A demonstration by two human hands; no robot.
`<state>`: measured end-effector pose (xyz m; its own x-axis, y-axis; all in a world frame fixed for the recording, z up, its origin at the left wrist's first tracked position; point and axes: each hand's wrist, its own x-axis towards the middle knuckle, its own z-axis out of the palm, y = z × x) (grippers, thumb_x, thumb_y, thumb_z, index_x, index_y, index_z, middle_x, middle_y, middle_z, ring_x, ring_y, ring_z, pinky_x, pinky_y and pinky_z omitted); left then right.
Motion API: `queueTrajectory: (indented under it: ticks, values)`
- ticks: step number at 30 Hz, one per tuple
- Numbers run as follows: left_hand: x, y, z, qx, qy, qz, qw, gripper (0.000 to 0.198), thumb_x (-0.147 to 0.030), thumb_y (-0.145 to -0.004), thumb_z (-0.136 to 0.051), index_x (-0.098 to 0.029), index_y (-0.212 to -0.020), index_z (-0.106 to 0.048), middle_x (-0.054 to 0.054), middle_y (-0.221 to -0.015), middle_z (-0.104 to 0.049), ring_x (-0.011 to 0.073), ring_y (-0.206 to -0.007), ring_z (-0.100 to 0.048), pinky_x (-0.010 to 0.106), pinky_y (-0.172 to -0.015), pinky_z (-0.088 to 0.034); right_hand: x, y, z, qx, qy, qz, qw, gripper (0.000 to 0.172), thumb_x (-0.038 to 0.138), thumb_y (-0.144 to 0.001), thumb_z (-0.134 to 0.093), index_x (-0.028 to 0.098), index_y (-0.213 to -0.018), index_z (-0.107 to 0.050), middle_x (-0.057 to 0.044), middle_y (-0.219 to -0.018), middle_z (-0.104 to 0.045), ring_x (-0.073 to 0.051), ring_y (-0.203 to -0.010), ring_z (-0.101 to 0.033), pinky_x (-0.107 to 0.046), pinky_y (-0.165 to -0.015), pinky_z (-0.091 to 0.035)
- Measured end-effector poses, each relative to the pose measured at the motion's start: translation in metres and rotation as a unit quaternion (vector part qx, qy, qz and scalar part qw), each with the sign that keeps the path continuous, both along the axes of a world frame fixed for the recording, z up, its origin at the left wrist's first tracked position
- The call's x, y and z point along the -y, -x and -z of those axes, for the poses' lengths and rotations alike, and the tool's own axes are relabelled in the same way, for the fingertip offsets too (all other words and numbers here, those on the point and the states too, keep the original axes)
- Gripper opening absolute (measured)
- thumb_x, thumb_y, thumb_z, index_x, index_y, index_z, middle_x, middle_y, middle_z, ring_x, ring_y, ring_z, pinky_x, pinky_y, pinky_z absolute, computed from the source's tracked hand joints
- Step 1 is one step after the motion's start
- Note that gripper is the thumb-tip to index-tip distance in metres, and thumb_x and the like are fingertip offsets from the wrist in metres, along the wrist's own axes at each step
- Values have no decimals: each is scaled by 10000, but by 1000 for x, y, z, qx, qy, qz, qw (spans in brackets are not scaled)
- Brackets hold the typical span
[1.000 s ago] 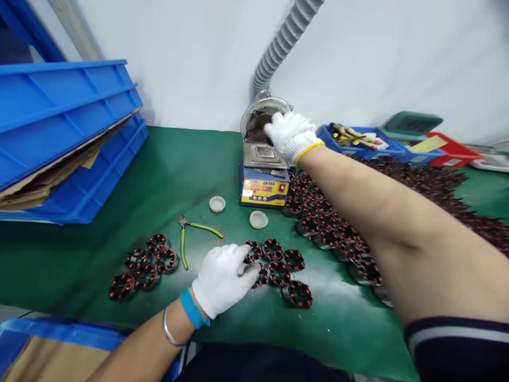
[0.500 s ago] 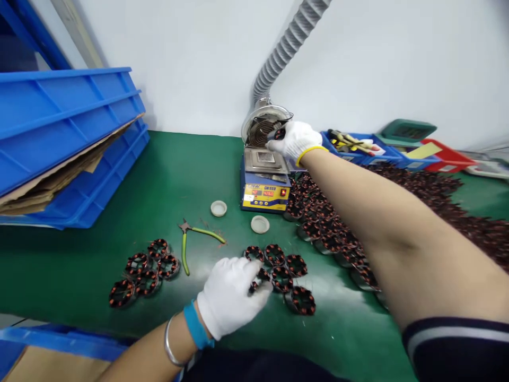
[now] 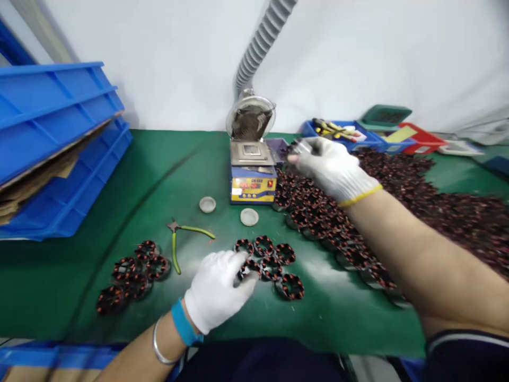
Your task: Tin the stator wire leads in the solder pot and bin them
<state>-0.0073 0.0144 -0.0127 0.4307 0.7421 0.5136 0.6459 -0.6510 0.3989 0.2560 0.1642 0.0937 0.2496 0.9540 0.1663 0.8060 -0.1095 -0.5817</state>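
White-gloved, my left hand [image 3: 218,289] reaches to a small group of ring-shaped motor stators with dark rims and copper windings. Its thumb and fingers close around the near-left motor stator [image 3: 249,269], which rests on the table among the others. My right hand [image 3: 332,162], also gloved, is raised above the large mass of stators on the right. Between its fingertips is another stator [image 3: 296,150], blurred and partly hidden by the glove. To the left of that hand stands a blue and yellow solder pot [image 3: 253,185] with a lit display and a metal top.
Green-handled cutters [image 3: 175,246] lie open beside a second stator cluster [image 3: 137,270]. Two small white dishes [image 3: 249,217] sit before the pot. Packed stators [image 3: 338,228] cover the right side. Stacked blue crates [image 3: 55,116] stand left; a grey duct [image 3: 260,45] hangs behind.
My right hand has moved right and toward me, away from the solder pot, with the stator in it. My left hand stays at the same stator. The whole view has shifted slightly.
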Motion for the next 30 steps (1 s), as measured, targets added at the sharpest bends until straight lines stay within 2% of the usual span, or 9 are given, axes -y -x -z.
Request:
queueTrajectory:
  ticks: [4,7,10,13,18,21,23,27,30]
  values:
    - [3,-1,-10,14,-10,21,1000,201,-305,-989,-533,-169,-1092,-639,76,-873,-754,231,-761,-726,366,-710,-583,108,-22,53,-152,35,18,988,829,423,-657,-738,182,-1414,-502,-139,-1218,-676,-190,-795,-651,-352,-732,-582]
    - [5,0,-16,9,4,41,999,231,-315,-1004,-514,-154,-1131,-621,94,-925,-762,241,-792,-735,381,-725,-590,172,-28,93,-138,75,76,985,679,491,-690,-712,222,-1296,-568,-132,-1211,-691,-249,-931,-702,-406,-830,-606]
    - [7,2,-17,0,12,48,999,233,-328,-1005,-514,-159,-1128,-616,104,-958,-764,242,-821,-741,377,-747,-594,200,-26,126,-61,102,115,986,546,514,-735,-695,261,-1210,-599,-100,-1209,-713,-270,-1037,-712,-447,-944,-587]
    - [8,3,-15,1,9,43,999,218,-318,-995,-531,-177,-1140,-614,95,-979,-769,230,-853,-744,362,-784,-596,201,-21,143,-17,102,73,992,476,508,-792,-650,237,-1181,-625,-109,-1218,-722,-285,-1122,-701,-464,-1018,-559]
    - [6,2,-13,6,14,32,999,197,-293,-971,-551,-193,-1122,-629,79,-954,-774,216,-830,-745,346,-776,-602,211,-28,136,51,89,-103,989,542,476,-901,-544,202,-1368,-568,-132,-1416,-618,-279,-1307,-608,-458,-1092,-519]
    - [5,1,-13,5,12,40,999,202,-289,-972,-549,-187,-1123,-634,79,-936,-773,217,-814,-746,342,-753,-607,218,-27,122,131,17,-123,984,552,474,-917,-554,183,-1386,-550,-154,-1380,-628,-294,-1295,-603,-466,-1102,-504]
    - [5,0,-13,0,9,41,999,198,-291,-970,-551,-189,-1116,-637,77,-929,-773,219,-812,-747,344,-748,-609,216,-15,111,188,12,-144,971,522,445,-947,-529,182,-1399,-553,-160,-1334,-647,-302,-1236,-624,-459,-1063,-519]
    - [4,1,-13,4,10,37,999,193,-287,-963,-557,-203,-1117,-639,64,-937,-772,213,-820,-747,335,-757,-612,199,20,89,295,149,-186,925,542,325,-962,-476,214,-1492,-506,-164,-1442,-577,-290,-1014,-693,-398,-849,-574]
    - [3,2,-14,4,-7,36,999,185,-301,-979,-545,-192,-1102,-630,66,-920,-769,215,-799,-746,334,-733,-610,189,30,78,345,226,-207,887,583,352,-970,-453,313,-1552,-432,-136,-1575,-449,-293,-952,-704,-376,-737,-569]
